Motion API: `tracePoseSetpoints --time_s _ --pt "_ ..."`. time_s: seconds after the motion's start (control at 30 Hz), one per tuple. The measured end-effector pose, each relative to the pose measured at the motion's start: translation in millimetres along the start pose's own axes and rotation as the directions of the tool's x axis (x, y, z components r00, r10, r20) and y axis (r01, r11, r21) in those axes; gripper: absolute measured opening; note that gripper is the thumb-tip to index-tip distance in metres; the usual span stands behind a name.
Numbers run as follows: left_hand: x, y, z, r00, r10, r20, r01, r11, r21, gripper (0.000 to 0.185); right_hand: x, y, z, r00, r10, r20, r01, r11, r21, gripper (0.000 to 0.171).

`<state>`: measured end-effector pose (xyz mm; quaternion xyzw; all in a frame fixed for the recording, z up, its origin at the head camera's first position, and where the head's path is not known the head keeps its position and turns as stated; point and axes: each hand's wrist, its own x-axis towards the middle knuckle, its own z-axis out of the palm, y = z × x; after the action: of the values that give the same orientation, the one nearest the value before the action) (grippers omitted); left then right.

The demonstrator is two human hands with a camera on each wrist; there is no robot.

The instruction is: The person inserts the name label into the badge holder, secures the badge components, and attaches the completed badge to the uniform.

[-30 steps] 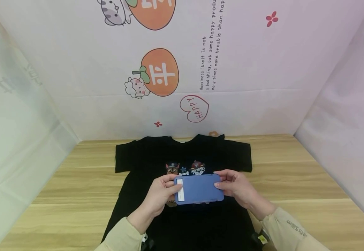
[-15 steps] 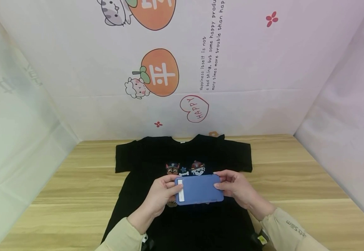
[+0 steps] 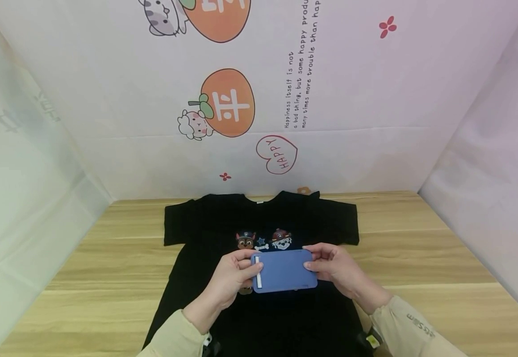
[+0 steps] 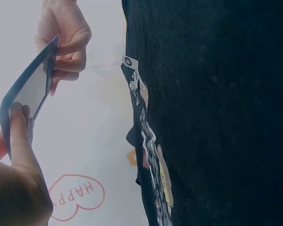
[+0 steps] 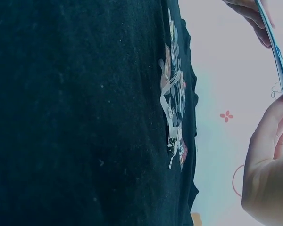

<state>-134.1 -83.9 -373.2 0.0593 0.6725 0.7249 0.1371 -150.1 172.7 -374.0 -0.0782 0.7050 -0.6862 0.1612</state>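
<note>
Both hands hold one blue case (image 3: 284, 270) between them, lifted off the shirt below. We note our left hand (image 3: 228, 281) pinching the left short end, thumb laid over a narrow white strip (image 3: 257, 272) that runs along that end, fingers curled behind. Our right hand (image 3: 337, 267) pinches the opposite short end the same way, thumb on the face, fingers wrapped under. Gripped end to end like this, the case sits level with its broad face turned up toward us, likely so the face can be looked over.

Case: flat, thin, rectangular with rounded corners, matte blue, looks like soft plastic or silicone. From the left wrist view its edge (image 4: 26, 89) reads as a slim dark line with a pale inner surface, slightly bowed; whether that bend is real or a trick of the lens we cannot tell.

Directly beneath both hands lies a black T-shirt (image 3: 196, 220), spread flat with sleeves out to either side, collar away from us. Fabric is a fine knit, faintly linty in the right wrist view (image 5: 75, 113). Just beyond the fingertips sits a cartoon dog print (image 3: 264, 240), slightly raised and glossy against the cloth.

Under the shirt, pale wood-grain table (image 3: 424, 258). Beyond it, a pink printed backdrop (image 3: 357, 94) with orange fruit and a heart.
</note>
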Motion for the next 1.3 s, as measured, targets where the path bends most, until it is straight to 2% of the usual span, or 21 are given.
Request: tracePoseSetpoints --time_s 0.43,0.73,0.97,1.23,1.3 --pt "0.4 0.3 3.6 0.999 0.029 0.017 -0.029 0.999 -0.021 0.035 -0.2 1.3 0.1 0.999 0.022 -0.038 -0.022 1.000 0.007 0.032" --pt "0.2 -0.1 3.9 0.999 0.031 0.023 -0.031 0.999 -0.016 0.034 0.1 0.3 1.8 0.998 0.008 -0.066 -0.011 0.999 -0.038 0.044" --pt "1.7 -3.2 3.4 1.000 0.016 0.018 -0.016 1.000 -0.019 0.033 0.1 1.3 0.2 0.996 0.016 -0.084 -0.023 0.996 -0.081 0.044" --pt "1.2 -4.9 2.4 0.996 0.070 0.058 -0.069 0.997 -0.017 0.038 0.8 2.6 -0.9 0.995 0.010 -0.102 -0.021 0.994 -0.105 0.044" --pt "1.1 -4.6 2.8 0.997 0.059 0.055 -0.059 0.998 -0.013 0.037 0.5 3.3 -1.2 0.995 0.012 -0.097 -0.021 0.996 -0.091 0.046"
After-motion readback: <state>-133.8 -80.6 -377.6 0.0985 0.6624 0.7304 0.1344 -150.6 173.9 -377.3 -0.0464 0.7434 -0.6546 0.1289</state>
